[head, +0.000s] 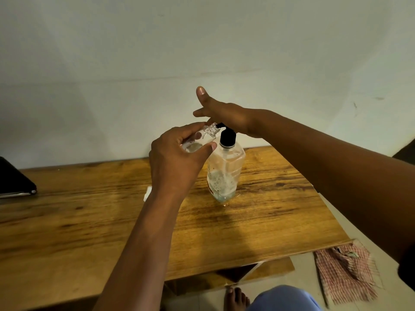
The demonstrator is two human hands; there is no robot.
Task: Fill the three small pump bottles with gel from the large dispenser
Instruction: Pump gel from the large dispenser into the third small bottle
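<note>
A large clear plastic dispenser bottle with a black pump top (225, 173) stood upright on the wooden table (89, 212), a little toward three o'clock from the table's middle, with gel only in its lower part. The person's right hand (226, 114) lay flat over the pump head, palm down, fingers and thumb spread open and gripping nothing. The left hand (177, 156) was closed around a small clear bottle (202, 138), tilted so its open threaded neck met the black spout at the pump's nine o'clock side. Bare wood lay all round the dispenser, and the near edge at six o'clock was well apart from it. At nine o'clock a dark flat laptop-like object (13, 180) sat at the table's far left, well away from the hands. Something small and white (147, 193) showed beside the left wrist; I could not tell what it was. Off the table's corner at four o'clock a red-and-white checked cloth (345, 272) lay on the floor.
</note>
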